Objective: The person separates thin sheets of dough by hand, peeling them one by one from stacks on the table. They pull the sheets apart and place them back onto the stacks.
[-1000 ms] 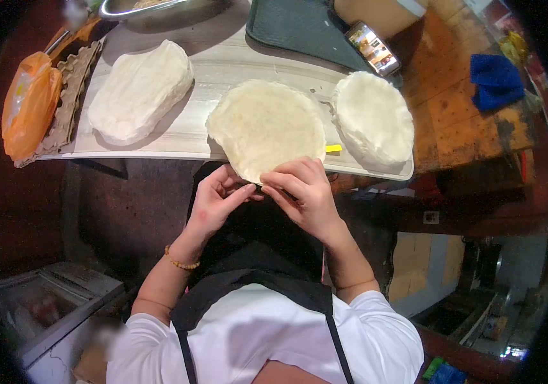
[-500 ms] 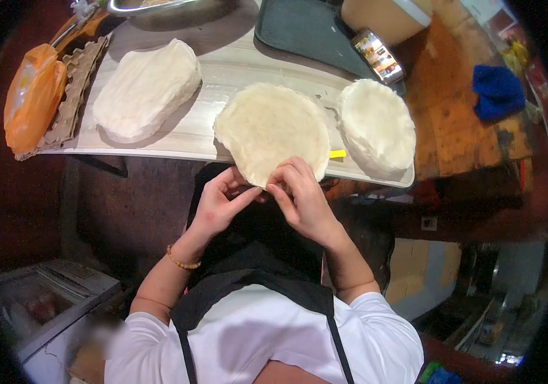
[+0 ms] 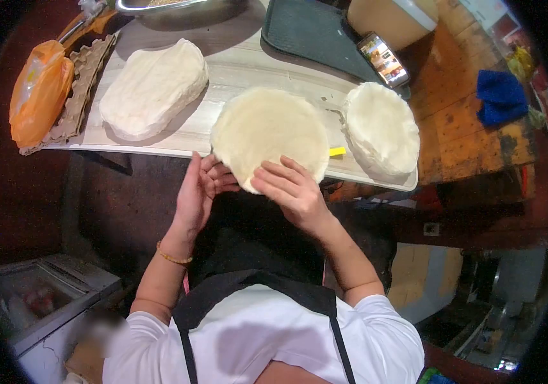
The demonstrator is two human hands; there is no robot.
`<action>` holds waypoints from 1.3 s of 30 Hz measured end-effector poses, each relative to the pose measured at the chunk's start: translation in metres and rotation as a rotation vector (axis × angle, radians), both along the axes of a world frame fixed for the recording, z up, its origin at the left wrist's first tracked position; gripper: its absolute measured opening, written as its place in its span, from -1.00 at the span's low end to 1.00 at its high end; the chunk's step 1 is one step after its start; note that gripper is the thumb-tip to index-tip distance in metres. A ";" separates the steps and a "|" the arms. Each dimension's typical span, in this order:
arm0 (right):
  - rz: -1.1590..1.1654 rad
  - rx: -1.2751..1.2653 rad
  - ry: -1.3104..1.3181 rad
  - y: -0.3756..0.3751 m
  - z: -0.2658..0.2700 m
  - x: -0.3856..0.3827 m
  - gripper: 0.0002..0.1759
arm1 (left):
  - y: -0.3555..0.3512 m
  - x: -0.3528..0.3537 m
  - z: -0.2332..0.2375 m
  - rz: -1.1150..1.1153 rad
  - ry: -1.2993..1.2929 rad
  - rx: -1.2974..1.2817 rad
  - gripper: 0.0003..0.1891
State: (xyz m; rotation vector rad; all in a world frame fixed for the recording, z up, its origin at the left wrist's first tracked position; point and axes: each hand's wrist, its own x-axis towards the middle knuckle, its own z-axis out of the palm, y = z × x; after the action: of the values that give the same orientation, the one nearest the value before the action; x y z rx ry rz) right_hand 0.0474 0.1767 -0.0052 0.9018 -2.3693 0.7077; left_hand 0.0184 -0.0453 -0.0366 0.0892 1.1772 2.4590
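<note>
A thin, round sheet of dough (image 3: 269, 128) lies at the front of the table, its near edge hanging a little past the board's rim. My right hand (image 3: 294, 192) rests on the near right part of the sheet with its fingers stretched out. At the near left edge is my left hand (image 3: 204, 187), thumb raised and fingers reaching toward the sheet's underside; their tips are partly hidden. To the left sits an oblong stack of pale dough sheets (image 3: 152, 89), and to the right a rounder stack of dough sheets (image 3: 381, 128).
A small yellow strip (image 3: 337, 152) lies beside the round sheet. Behind are a dark tray (image 3: 306, 35), a phone (image 3: 384, 59), a beige tub (image 3: 392, 22) and a metal basin (image 3: 178, 8). An orange bag (image 3: 40, 93) and egg carton (image 3: 87, 83) stand left, a blue cloth (image 3: 501, 97) right.
The fingers of both hands have come off their pinch at the sheet's near edge. My left hand has moved left and opened; my right hand has flattened onto the dough. The view shifted slightly.
</note>
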 end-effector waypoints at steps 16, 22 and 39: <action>-0.034 -0.031 -0.125 0.012 0.016 0.007 -0.74 | 0.024 0.014 0.011 -0.068 0.093 -0.252 -0.63; -0.062 -0.129 -0.222 0.010 0.016 0.005 -0.78 | 0.026 0.014 0.014 -0.055 0.074 -0.256 -0.62; -0.130 -0.186 -0.216 0.003 0.010 0.000 -0.82 | 0.053 0.017 0.014 0.060 0.124 -0.397 -0.54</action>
State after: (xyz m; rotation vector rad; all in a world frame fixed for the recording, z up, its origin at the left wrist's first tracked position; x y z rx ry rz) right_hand 0.0472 0.1793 0.0044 0.6132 -2.4703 0.9964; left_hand 0.0352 0.0072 -0.0224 0.0930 1.7209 2.2453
